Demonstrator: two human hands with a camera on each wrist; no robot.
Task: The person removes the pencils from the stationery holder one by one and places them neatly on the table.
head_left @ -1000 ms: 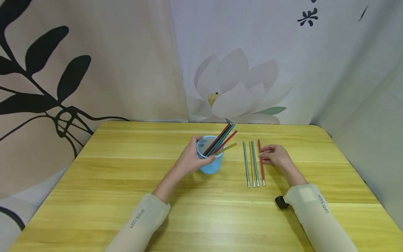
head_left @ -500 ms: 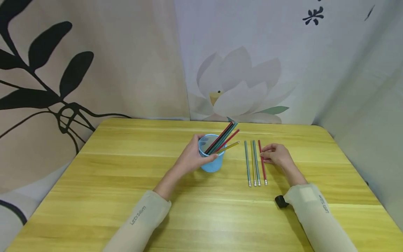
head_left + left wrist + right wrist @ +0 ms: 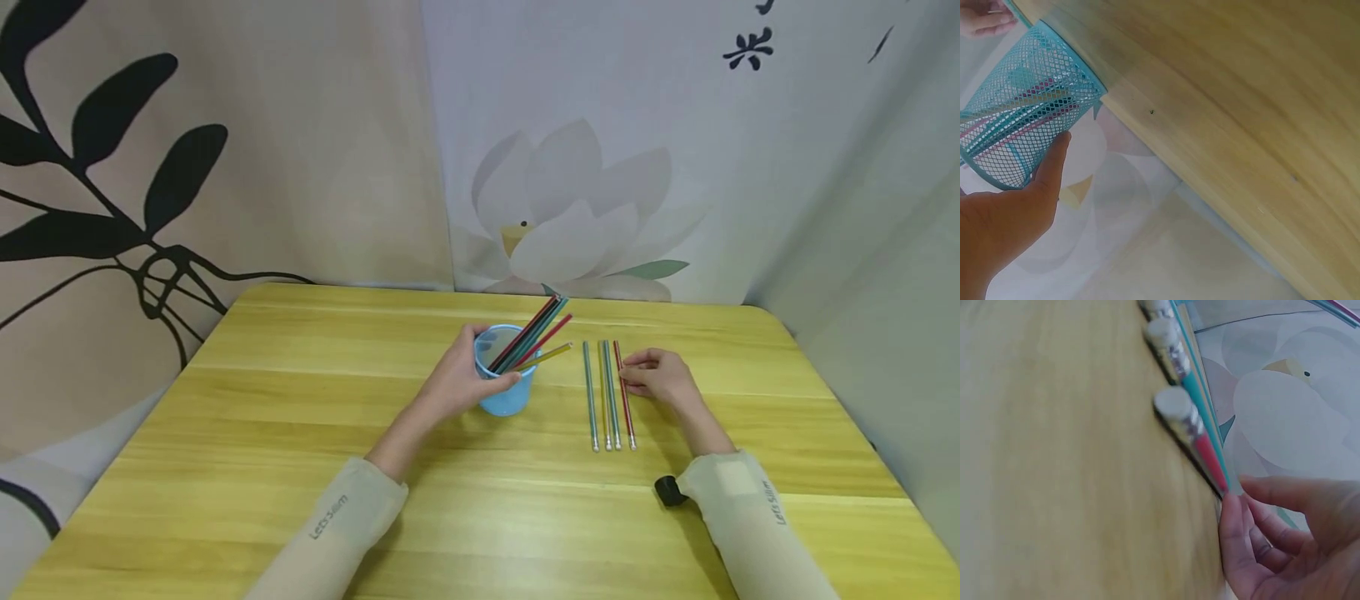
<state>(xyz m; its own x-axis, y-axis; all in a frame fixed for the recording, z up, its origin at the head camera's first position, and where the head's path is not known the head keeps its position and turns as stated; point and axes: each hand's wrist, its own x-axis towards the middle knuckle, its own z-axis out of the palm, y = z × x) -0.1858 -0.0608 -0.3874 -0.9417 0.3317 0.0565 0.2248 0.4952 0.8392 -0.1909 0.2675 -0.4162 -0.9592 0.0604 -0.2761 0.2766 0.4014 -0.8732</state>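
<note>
A pale fabric backdrop (image 3: 337, 167) printed with dark leaves and a white lotus stands behind a yellow-toned wooden table (image 3: 300, 517), whose far edge meets its folds. Two cream sleeves marked with dark lettering, the left (image 3: 330, 533) and the right (image 3: 757, 521), reach in from the near side, spread apart so that each hand has its own patch of work. The left hand (image 3: 459, 371) grips a light-blue mesh cup (image 3: 504, 402), fingers round the far side and thumb across the near wall just under the rim, probably to steady it against the sideways weight inside. The right hand (image 3: 662, 375) pinches, lightly it seems, the side of a slim red pencil (image 3: 627, 410) with thumb and fingertips; this pencil lies flat on the table, outermost in a row of four, so the hand can come at it from the open side. Leftward run a teal pencil (image 3: 612, 396), a yellow pencil (image 3: 603, 396) close beside it, and, slightly apart, another teal pencil (image 3: 590, 396), all near parallel. Inside the cup, a bundle of red, dark and teal pencils (image 3: 529, 335) leans right against the rim, being taller than the wall; a yellow pencil (image 3: 551, 354) slants lowest. In the right wrist view, the red pencil's white eraser (image 3: 1174, 402) faces the person.
</note>
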